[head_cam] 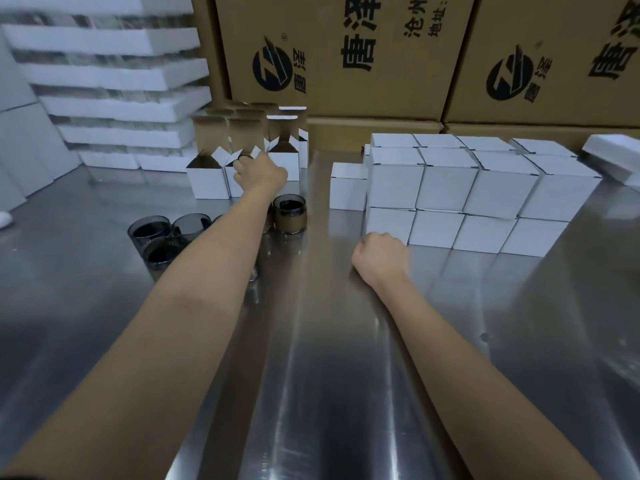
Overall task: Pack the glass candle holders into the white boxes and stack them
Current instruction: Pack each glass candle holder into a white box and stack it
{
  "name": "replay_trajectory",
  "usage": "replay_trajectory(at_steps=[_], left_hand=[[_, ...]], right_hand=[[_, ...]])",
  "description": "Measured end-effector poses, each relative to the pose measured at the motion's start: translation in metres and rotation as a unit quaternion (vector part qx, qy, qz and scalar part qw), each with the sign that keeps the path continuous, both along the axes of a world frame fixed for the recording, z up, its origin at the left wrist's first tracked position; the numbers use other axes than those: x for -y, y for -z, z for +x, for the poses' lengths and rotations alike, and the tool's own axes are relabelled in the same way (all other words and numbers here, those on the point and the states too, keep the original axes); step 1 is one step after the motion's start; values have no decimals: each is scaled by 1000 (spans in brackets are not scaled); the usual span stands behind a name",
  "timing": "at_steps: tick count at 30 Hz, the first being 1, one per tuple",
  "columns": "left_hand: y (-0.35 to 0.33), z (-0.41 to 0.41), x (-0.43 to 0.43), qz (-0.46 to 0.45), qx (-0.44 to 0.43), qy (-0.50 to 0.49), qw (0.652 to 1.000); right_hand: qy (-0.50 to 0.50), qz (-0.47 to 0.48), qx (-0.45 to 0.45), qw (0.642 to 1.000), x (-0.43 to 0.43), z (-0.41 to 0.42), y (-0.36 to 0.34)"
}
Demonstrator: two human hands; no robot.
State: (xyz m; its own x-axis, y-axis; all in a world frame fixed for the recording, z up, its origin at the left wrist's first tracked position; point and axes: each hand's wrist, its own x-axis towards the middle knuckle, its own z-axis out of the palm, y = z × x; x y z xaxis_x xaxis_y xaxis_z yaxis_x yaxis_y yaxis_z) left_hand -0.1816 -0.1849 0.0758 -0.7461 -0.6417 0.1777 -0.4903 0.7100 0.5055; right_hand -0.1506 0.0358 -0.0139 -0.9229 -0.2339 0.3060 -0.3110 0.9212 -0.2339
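Observation:
My left hand [260, 172] reaches far forward to a group of open white boxes [207, 180] at the back of the steel table, its fingers curled on the rim of one open box [234, 187]. Several dark glass candle holders [149, 230] stand at the left under my forearm, and one more glass holder [289, 214] stands just right of the arm. My right hand [380, 255] rests on the table as a loose fist holding nothing, next to the lower corner of a two-layer stack of closed white boxes [446, 181].
Large brown cartons [346, 53] with dark print form a wall behind the table. White foam trays [114, 77] are piled at the back left, and another white tray [613, 157] lies at the right edge. The steel tabletop [329, 358] stretches toward me.

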Motion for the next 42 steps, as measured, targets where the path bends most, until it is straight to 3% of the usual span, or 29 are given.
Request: replay_trajectory(at_steps=[7,10,13,16,20,24,30,35,37,39,42], left_hand=[[11,-22,18,-23,42,8,999],[12,-29,18,-27,-7,6,1000],[7,-29,12,-41,-127,2,991],[-7,-13,-2,-111,-290,-20,950],[-31,24,-37,-215,-464,-15,859],[-31,67,-80,-291,-549,75,780],[35,115,-129,-383,-512,174,749],[69,126,-136,-419,-409,226,778],[73,128,-139,-429,-366,239,790],[76,129,-145,-425,-322,270,801],[73,130,-150,-365,-347,309,807]], right_hand=[[-4,-3,-2,1000,0,-5,3],[-7,-4,-4,1000,0,-6,4],[-5,-6,-7,1000,0,-6,4],[-9,-14,-1,1000,0,-4,1],[-26,-41,30,998,-2,2,-7],[-72,-184,40,979,-13,10,-13],[-46,-417,1,908,-31,27,-14],[-5,-542,55,839,-42,35,-13],[-16,-559,85,825,-48,43,-9],[-42,-544,96,833,-52,50,-8],[-52,-565,88,819,-52,57,-11]])
